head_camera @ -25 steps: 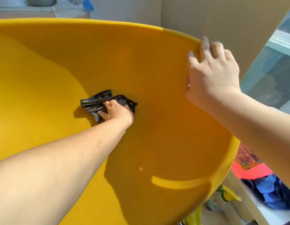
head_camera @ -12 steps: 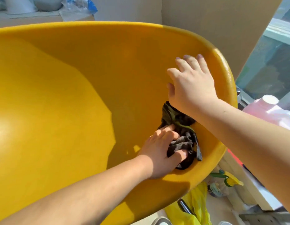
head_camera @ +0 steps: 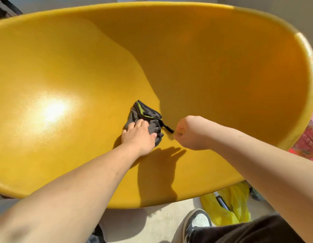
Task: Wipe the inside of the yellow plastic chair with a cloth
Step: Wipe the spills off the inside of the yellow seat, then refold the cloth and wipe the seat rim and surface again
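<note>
The yellow plastic chair (head_camera: 213, 71) fills most of the view as a wide, curved shell. A crumpled dark grey cloth (head_camera: 145, 114) with a green stripe lies on the seat's bottom. My left hand (head_camera: 139, 135) presses down on the cloth's near part, fingers spread over it. My right hand (head_camera: 189, 131) hovers just right of the cloth inside the shell, fingers curled, beside the cloth's small black loop; I cannot tell whether it pinches that loop. Sun glare brightens the seat's left side.
Below the chair's front edge lie a pale floor, a yellow plastic bag (head_camera: 229, 204) and my black-and-white shoe (head_camera: 197, 223). A red and pink package (head_camera: 308, 142) sits past the right rim. A wall stands behind the chair.
My left hand has swept the cloth from the chair's right wall down to the seat's middle. My right hand has left the rim and dropped inside beside the cloth.
</note>
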A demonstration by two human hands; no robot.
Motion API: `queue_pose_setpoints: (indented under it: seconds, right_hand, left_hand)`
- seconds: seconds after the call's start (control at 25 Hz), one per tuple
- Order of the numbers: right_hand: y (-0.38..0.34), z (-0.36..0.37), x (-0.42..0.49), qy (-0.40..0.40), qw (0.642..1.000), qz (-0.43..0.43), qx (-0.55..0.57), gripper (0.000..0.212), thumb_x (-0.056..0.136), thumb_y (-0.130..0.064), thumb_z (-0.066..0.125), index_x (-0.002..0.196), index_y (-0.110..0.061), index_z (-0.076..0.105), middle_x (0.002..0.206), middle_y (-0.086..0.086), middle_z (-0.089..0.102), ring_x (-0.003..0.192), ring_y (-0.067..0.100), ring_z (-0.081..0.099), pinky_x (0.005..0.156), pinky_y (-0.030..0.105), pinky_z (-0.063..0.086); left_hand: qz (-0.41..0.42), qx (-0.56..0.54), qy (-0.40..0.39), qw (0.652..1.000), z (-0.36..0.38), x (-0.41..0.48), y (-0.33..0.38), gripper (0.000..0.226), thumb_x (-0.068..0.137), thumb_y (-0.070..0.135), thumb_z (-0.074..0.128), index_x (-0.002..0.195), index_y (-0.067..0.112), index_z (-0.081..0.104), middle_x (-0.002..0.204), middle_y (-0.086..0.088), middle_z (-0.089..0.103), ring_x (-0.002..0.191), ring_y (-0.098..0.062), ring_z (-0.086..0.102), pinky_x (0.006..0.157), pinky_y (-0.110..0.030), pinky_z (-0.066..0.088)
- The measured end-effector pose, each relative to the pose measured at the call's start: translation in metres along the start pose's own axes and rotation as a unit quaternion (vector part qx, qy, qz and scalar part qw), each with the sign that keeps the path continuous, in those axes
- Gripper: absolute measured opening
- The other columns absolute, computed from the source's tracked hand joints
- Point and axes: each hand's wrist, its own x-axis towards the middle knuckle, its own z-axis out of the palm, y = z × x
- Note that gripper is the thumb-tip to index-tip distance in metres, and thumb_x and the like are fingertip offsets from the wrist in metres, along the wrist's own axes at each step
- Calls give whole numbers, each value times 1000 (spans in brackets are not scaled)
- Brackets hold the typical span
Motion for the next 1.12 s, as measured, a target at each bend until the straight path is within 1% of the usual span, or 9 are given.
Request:
queue_pose_setpoints:
  seconds: [0.12,0.28,0.48,0.6,0.64,0.72,0.8,0.92,1.12]
  right_hand:
    - [-22,-1,-6,-79,995,1,-58,41,107,-36,43,132,-14,66,131,10,67,119,31,64,95,36,53]
    - [-50,4,-8,-83,995,-38,-45,32,103,-22,49,125,-11,70,125,12,70,115,31,67,85,33,55]
    - [-59,30,-12,-118,991,-64,16,35,100,-13,46,126,-17,69,106,4,73,101,30,69,81,37,58]
    - [-63,30,-6,-140,986,-87,2,38,99,-13,48,129,-24,69,100,-3,69,99,25,66,80,38,56]
    - [-66,28,-2,-136,986,-94,2,39,99,-14,49,131,-27,67,98,-8,65,96,21,62,77,34,52]
    - [-72,27,5,-136,984,-114,5,39,99,-16,52,131,-31,67,95,-13,60,91,16,59,76,28,47]
    - [-77,30,8,-144,981,-127,3,32,98,-23,58,127,-32,69,104,-11,63,95,16,61,80,29,51]
    - [-80,32,10,-151,977,-149,13,20,92,-31,70,112,-32,74,104,-10,70,94,15,66,79,31,56]
    - [-69,24,0,-204,935,-203,208,30,84,-31,84,106,-24,67,98,8,76,88,28,71,77,44,58]
  left_hand:
    - [74,64,-73,993,-8,-45,-3,55,101,60,40,143,25,41,154,2,40,136,-32,37,105,-49,37]
    - [163,96,-207,960,-36,-102,-18,55,73,83,54,96,34,49,109,1,55,101,-29,46,94,-51,47]
    - [225,218,-245,917,-54,-143,-42,106,64,92,62,138,18,42,122,-4,43,115,-26,37,102,-43,41]
    - [227,76,-272,932,-60,-144,-62,106,72,86,63,156,33,27,161,3,22,146,-19,26,116,-40,31]
    - [221,9,-273,936,-64,-143,-70,103,75,81,65,159,38,22,169,9,5,149,-12,23,118,-37,31]
    - [242,-11,-217,946,-63,-143,-80,92,78,69,72,152,31,33,160,7,17,134,-11,40,99,-32,44]
    - [285,147,-136,937,-49,-149,-75,82,75,57,79,137,21,40,127,-1,34,114,-19,39,77,-33,40]
    - [277,239,-108,924,-34,-152,-64,75,76,33,84,134,19,38,115,-5,37,109,-28,42,67,-37,37]
    - [234,46,-124,963,-60,-142,-70,30,87,16,70,108,19,49,103,0,43,83,-23,51,68,-40,45]
